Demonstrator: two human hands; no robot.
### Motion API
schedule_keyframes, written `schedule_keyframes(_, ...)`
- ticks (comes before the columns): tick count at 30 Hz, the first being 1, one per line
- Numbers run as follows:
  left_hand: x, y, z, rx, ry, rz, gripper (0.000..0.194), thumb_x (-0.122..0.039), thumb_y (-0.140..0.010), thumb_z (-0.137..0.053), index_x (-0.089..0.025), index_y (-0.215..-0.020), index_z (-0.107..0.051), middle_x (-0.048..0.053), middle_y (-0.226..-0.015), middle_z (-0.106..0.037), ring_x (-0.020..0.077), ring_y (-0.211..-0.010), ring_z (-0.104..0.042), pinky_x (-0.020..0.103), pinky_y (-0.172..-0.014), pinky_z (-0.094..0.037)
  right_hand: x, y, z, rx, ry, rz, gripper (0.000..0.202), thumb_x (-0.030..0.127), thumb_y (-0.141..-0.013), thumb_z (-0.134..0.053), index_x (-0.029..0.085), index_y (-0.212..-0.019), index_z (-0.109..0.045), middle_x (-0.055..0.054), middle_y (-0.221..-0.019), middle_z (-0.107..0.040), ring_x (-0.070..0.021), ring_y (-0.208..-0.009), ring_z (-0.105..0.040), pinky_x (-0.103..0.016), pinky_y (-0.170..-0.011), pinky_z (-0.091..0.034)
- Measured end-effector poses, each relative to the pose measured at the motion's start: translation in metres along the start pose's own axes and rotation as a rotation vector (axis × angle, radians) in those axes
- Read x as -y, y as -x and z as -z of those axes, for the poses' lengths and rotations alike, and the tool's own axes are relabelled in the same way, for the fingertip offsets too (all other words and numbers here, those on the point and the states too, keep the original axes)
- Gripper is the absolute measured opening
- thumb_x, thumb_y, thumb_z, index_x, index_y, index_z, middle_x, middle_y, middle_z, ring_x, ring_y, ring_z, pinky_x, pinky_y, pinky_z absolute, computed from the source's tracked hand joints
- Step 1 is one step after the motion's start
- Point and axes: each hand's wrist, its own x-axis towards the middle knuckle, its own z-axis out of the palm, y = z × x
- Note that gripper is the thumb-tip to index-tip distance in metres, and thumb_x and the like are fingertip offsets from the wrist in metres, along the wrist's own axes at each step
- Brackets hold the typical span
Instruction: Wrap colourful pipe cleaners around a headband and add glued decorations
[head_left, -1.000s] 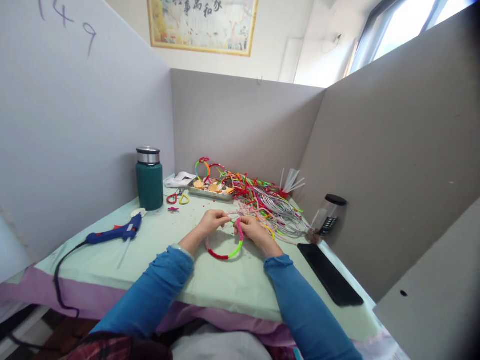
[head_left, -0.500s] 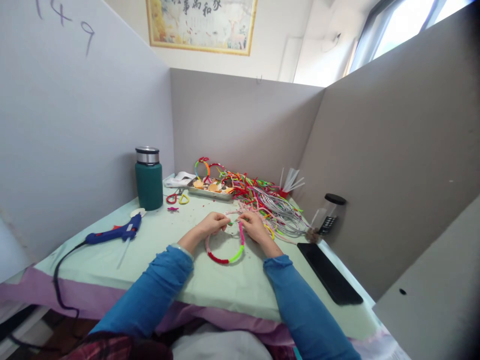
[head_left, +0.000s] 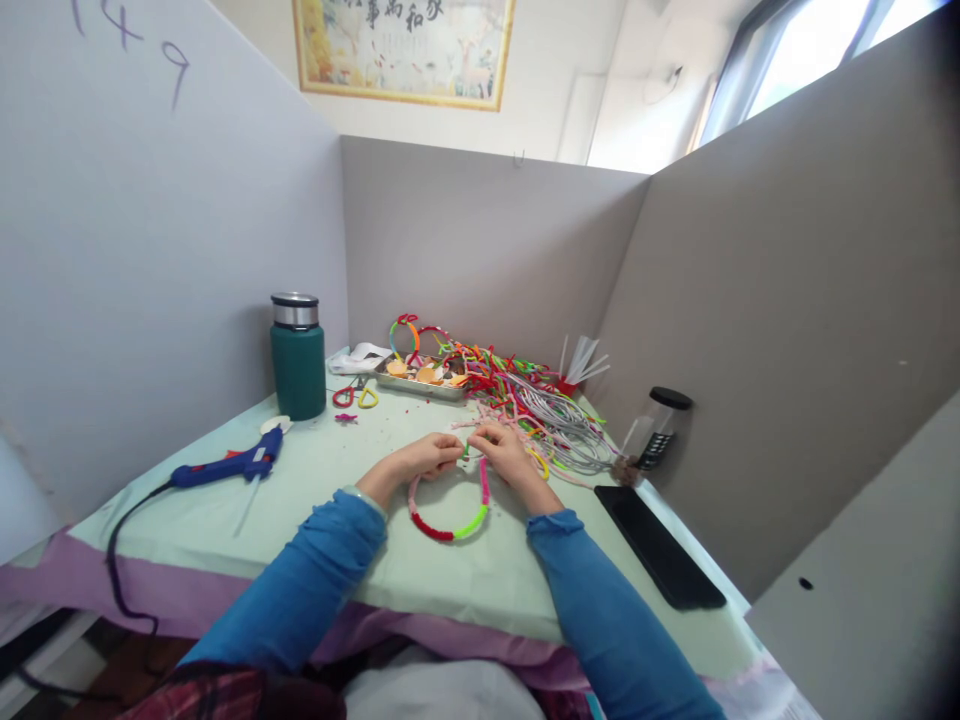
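Note:
A hoop [head_left: 444, 535] wrapped in pink, red, lime green and magenta fuzzy sections hangs low between my hands, over the pale green tabletop. My left hand [head_left: 429, 457] is closed at the hoop's upper left, its fingertips pinching a small green piece [head_left: 466, 452]. Close by on the right, my right hand [head_left: 501, 450] is closed too, its fingertips at the same green piece above the magenta end. What else the fingers cover cannot be made out.
Behind my hands are a metal tray [head_left: 420, 387] and a heap of fuzzy stems and wires [head_left: 540, 400]. On the left stand a green bottle [head_left: 298, 365] and a blue glue gun [head_left: 229, 468]. On the right are a black phone [head_left: 658, 548] and a clear jar [head_left: 654, 435].
The hoop's lower part has dropped slightly toward me. My left hand has shifted a little, with its fingers more curled, and the fingertips of both hands are closer together.

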Motion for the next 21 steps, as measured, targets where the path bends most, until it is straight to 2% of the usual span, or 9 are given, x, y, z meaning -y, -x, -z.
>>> schedule_keyframes(6, -0.002, 0.0, -0.001, -0.064, 0.008, 0.028, 0.045, -0.055, -0.067, -0.066, -0.019, -0.077, -0.04, -0.01, -0.051, -0.033, 0.0017, -0.035, -0.02, 0.02, -0.037, -0.007, 0.011, 0.005, -0.006, -0.007, 0.061, 0.179, 0.017, 0.029, -0.079, -0.063, 0.019, -0.066, -0.064, -0.004, -0.079, -0.059, -0.0183, -0.085, -0.053, -0.031, -0.08, -0.039)
schedule_keyframes(12, -0.003, 0.0, 0.0, -0.126, 0.002, 0.012, 0.046, -0.057, -0.066, -0.065, -0.019, -0.07, -0.04, -0.011, -0.048, -0.028, 0.0014, -0.035, -0.016, 0.021, -0.038, -0.006, 0.009, 0.007, -0.008, 0.055, 0.133, 0.298, 0.013, 0.027, -0.078, -0.066, 0.021, -0.067, -0.067, -0.004, -0.085, -0.056, -0.0191, -0.089, -0.05, -0.034, -0.082, -0.039)
schedule_keyframes(17, -0.004, 0.0, 0.001, -0.199, -0.02, -0.026, 0.045, -0.057, -0.065, -0.066, -0.018, -0.066, -0.043, -0.011, -0.045, -0.027, 0.0018, -0.034, -0.017, 0.022, -0.037, -0.007, 0.014, 0.008, -0.006, 0.056, 0.138, 0.295, 0.011, 0.027, -0.076, -0.067, 0.021, -0.067, -0.067, -0.004, -0.09, -0.056, -0.0193, -0.092, -0.05, -0.035, -0.083, -0.039)
schedule_keyframes(19, -0.004, 0.0, 0.001, -0.254, -0.021, -0.045, 0.044, -0.055, -0.065, -0.067, -0.018, -0.066, -0.043, -0.011, -0.044, -0.027, 0.0021, -0.034, -0.017, 0.022, -0.037, -0.008, 0.017, 0.008, -0.004, 0.02, 0.08, 0.244, 0.01, 0.03, -0.077, -0.066, 0.021, -0.074, -0.067, -0.005, -0.093, -0.057, -0.019, -0.093, -0.052, -0.033, -0.081, -0.041)
schedule_keyframes(21, -0.005, -0.001, 0.002, -0.304, -0.024, -0.057, 0.042, -0.053, -0.065, -0.066, -0.018, -0.065, -0.043, -0.011, -0.044, -0.028, 0.0023, -0.034, -0.018, 0.022, -0.038, -0.009, 0.016, 0.006, -0.002, -0.045, 0.003, 0.128, 0.017, 0.035, -0.081, -0.059, 0.02, -0.082, -0.066, -0.004, -0.088, -0.059, -0.0175, -0.086, -0.055, -0.03, -0.074, -0.043)
